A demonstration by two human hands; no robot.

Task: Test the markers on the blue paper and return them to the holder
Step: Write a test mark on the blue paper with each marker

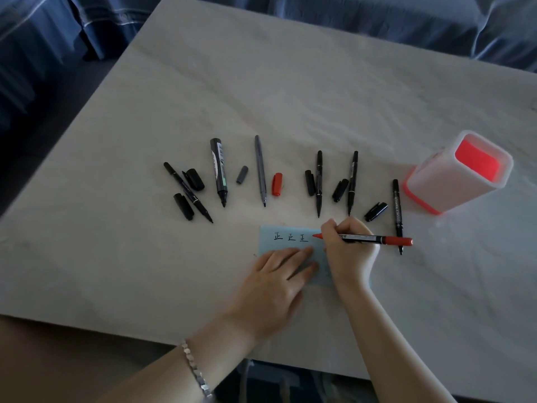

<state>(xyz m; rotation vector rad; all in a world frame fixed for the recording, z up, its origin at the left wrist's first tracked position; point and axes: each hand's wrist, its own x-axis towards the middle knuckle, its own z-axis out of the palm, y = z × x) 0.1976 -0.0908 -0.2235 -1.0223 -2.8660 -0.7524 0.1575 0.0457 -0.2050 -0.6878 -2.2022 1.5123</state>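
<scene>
**Smear and dry-out risks noted**

The holder (444, 184) stands well to the right. The blue paper (268, 242) is pinned by the flat left hand (273, 283), and the written marks could be smeared if it slides. In the right hand (345, 251) the red marker (377, 239) is gripped, tip at the paper. The uncapped markers (319, 181) may dry out.

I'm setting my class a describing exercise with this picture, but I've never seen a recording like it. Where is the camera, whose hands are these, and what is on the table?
There is no machine here: a person wears one camera on the head, looking down at their own hands. The left hand presses flat on a blue paper that bears three black characters. The right hand grips a red marker, tip over the paper. Six more uncapped markers lie in a row on the table with loose caps beside them, among them a red cap. At the right stands a white and red holder.
</scene>
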